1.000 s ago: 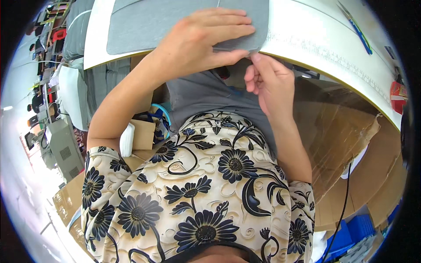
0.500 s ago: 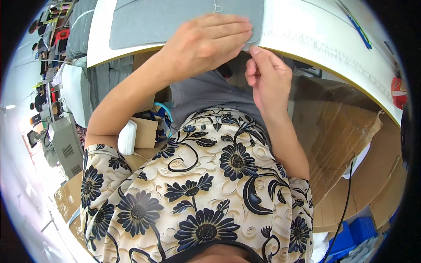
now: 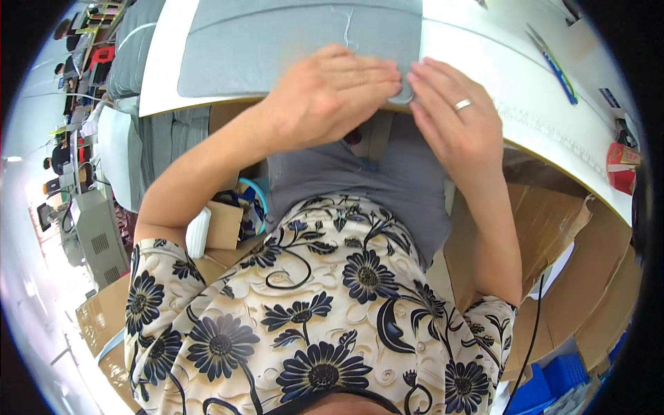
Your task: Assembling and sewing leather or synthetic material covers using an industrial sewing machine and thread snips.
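A flat grey fabric piece (image 3: 242, 62) with rounded corners and a loose pale thread lies along the near edge of the white table. My left hand (image 3: 335, 93) rests over its near right part, fingers stretched out side by side. At that corner, my right hand (image 3: 456, 121), with a ring on one finger, has its fingertips on the piece's edge, the fingers extended and slightly bent. The fingertips of both hands are close together.
Scissors (image 3: 560, 72) and a red box (image 3: 620, 173) lie on the white table (image 3: 470, 34) at the right. Stacked grey pieces (image 3: 128, 62) stand at the left. Cardboard (image 3: 588, 277), blue bins (image 3: 564, 377) and a cable surround my body; other people work at the far left.
My right hand has turned from palm-inward at the table edge to back-up on the piece's corner. My left hand and the piece sit slightly lower in the picture than half a second ago.
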The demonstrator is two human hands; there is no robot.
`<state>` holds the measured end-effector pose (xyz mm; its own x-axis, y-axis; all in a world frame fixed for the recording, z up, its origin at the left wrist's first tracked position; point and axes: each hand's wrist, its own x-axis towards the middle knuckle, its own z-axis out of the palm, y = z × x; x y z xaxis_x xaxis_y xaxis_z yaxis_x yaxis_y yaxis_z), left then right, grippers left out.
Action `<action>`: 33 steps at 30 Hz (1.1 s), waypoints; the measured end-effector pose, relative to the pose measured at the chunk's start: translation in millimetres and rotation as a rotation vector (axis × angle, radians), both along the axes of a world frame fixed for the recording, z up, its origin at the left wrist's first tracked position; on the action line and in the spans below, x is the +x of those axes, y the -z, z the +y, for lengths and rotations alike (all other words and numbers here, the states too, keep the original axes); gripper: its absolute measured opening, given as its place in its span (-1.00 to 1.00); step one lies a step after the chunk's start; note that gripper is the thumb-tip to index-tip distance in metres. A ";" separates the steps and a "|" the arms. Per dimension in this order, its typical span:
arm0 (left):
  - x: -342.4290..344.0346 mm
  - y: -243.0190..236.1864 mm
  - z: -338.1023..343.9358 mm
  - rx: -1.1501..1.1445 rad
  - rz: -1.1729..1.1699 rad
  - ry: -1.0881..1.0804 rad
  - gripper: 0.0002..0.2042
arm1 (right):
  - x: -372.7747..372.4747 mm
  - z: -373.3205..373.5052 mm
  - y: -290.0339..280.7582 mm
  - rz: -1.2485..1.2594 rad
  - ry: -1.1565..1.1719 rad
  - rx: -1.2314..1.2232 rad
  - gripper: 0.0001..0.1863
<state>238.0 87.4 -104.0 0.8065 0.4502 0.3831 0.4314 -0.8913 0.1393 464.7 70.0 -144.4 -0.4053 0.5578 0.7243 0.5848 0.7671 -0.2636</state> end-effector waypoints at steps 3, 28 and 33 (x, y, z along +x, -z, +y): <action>9.7 -6.9 2.5 -0.043 -0.076 0.002 -0.68 | 6.5 11.9 -3.1 -0.051 -0.056 0.056 -0.72; 20.7 23.1 114.5 0.104 -0.069 -0.280 -0.77 | -1.2 57.2 -13.3 -0.393 -0.249 0.078 -0.68; 23.7 11.7 127.4 -0.003 -0.114 -0.257 -0.78 | 2.6 67.6 -19.7 -0.389 -0.248 0.033 -0.69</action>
<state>261.7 214.8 -115.7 0.6176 0.6356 0.4633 0.6243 -0.7544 0.2027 467.2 137.6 -124.7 -0.7691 0.3890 0.5072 0.4330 0.9007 -0.0341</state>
